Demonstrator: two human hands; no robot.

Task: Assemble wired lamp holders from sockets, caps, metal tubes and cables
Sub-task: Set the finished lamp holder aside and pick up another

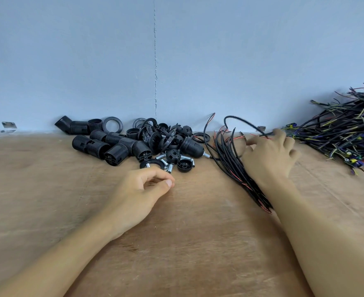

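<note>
2 hands at work on the bench (198, 232), and no lamp holder started near them; my read is that this is the parts-picking step, with the cable fetched first.

- Right hand (271, 151): reaches far and right, past the cable bundle (234, 163). Its grip is curled at the end of 1 loose cable (248, 124), which arcs up off the bench and comes down into the fingertips. It looks like a pinch on that cable.
- Left hand (142, 189): rests on the bench just near of the parts heap. Fingers are loosely curled with the thumb tip forward, and nothing shows between them.
- Task parts: sockets (104, 144) are heaped far and left of centre. Caps (172, 156) and short metal tubes (170, 168) lie at the near right edge of that heap, just beyond the left fingertips. A black ring (151, 163) lies beside them.
- Far right: a big tangle of wires (348, 129) with small boards on it, well apart from the bundle.

Next move, as I judge it: draw the 1 cable clear of its neighbours without dragging the bundle along. The left hand then needs a tube or a cap for threading the cable end through.

Hard to make out:
- The right fingertips are blurred, so the exact contact with the cable is unclear.
- The hollow of the left hand is in shadow.
- The tangle runs off the right edge.
- Sockets deep in the heap cover one another, so no count is possible.
</note>
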